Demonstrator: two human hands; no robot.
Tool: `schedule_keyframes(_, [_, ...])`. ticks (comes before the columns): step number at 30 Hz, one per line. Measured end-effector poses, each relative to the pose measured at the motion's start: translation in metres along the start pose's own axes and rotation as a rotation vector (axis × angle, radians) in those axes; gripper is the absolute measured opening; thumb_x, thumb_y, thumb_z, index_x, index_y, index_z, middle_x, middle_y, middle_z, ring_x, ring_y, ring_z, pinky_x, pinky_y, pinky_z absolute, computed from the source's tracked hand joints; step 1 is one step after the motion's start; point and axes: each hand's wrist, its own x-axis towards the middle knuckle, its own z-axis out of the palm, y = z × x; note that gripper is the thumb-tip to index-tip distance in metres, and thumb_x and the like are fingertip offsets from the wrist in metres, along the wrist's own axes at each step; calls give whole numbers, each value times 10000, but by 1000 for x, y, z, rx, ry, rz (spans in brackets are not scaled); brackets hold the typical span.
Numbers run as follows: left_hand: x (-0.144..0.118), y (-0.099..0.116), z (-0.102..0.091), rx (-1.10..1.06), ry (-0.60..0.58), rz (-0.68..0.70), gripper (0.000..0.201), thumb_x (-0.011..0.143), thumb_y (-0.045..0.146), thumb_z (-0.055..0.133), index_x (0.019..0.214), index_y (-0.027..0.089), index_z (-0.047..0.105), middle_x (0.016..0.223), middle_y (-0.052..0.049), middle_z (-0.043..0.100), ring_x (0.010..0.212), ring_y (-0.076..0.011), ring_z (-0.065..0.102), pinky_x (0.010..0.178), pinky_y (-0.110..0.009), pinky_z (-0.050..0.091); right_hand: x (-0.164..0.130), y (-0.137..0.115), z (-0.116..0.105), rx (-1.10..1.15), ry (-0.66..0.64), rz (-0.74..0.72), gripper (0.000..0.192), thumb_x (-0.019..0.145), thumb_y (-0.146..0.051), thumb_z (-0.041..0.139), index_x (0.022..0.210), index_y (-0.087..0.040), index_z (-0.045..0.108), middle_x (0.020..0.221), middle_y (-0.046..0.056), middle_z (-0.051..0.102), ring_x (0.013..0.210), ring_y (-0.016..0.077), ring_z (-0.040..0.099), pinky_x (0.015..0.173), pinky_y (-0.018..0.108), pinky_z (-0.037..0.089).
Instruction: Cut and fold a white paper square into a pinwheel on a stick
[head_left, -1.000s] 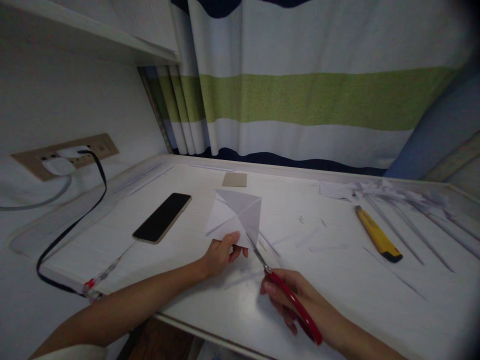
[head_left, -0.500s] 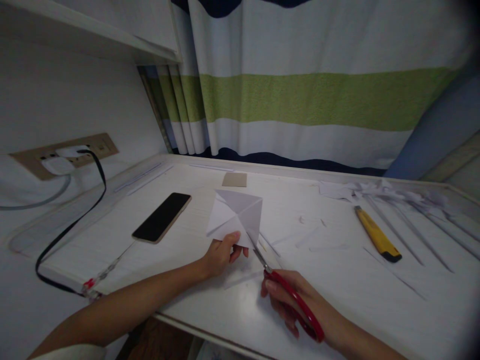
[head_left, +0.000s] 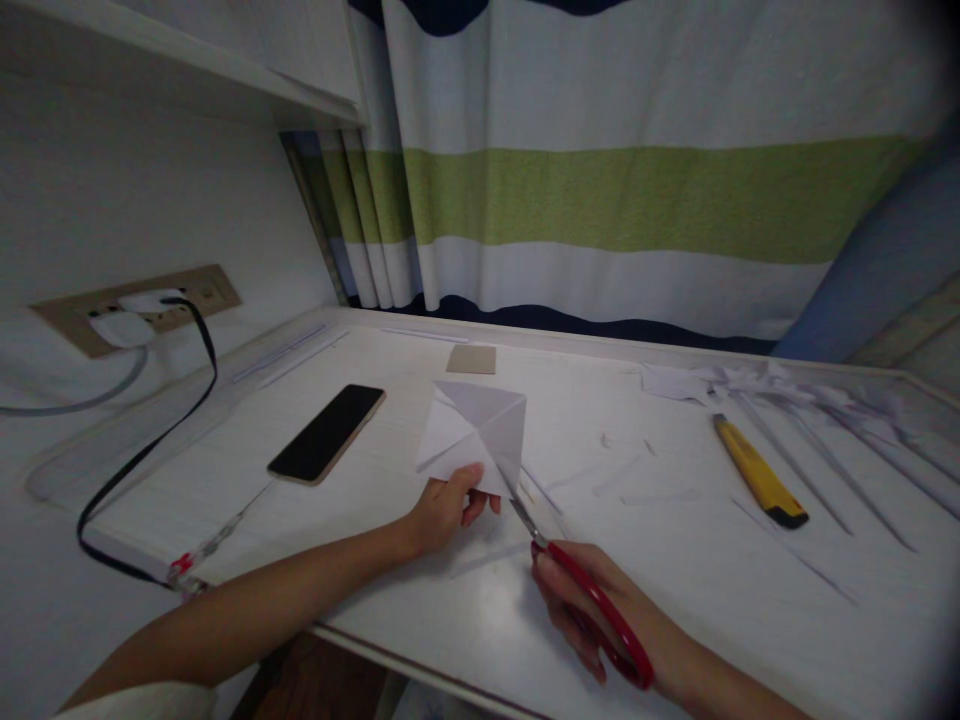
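A square of white paper (head_left: 480, 425) with diagonal creases is pinched at its lower edge by my left hand (head_left: 444, 512), thumb on top and fingers underneath. It is held up over the desk. My right hand (head_left: 581, 595) grips a pair of scissors (head_left: 600, 605) by their red handles. The blades point up and left, with their tips at the paper's lower right corner; whether they are between the paper's layers I cannot tell. Thin paper strips lie on the desk behind and under the hands.
A phone (head_left: 328, 433) lies to the left, its cable running to a wall socket (head_left: 139, 308). At the back is a small beige card (head_left: 471, 359). A yellow utility knife (head_left: 759, 472), crumpled paper scraps (head_left: 810, 388) and thin rods are on the right of the white desk (head_left: 675, 570).
The scissors have drawn back slightly down and right, so less of their blades overlaps the paper. My left hand keeps the paper in nearly the same place.
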Motion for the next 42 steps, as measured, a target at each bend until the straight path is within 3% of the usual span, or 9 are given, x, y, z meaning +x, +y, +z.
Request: schedule_keyframes(42, [-1,-8,-2,-61,-2,4,479,792,417,261,493,141,514,327,45,303,335,-90,308,438,-239,282,-3,-1,5,-4,-24,9,388,746,-539,433,641,-168,386,331,-109,350,229,15,287,230,103,248])
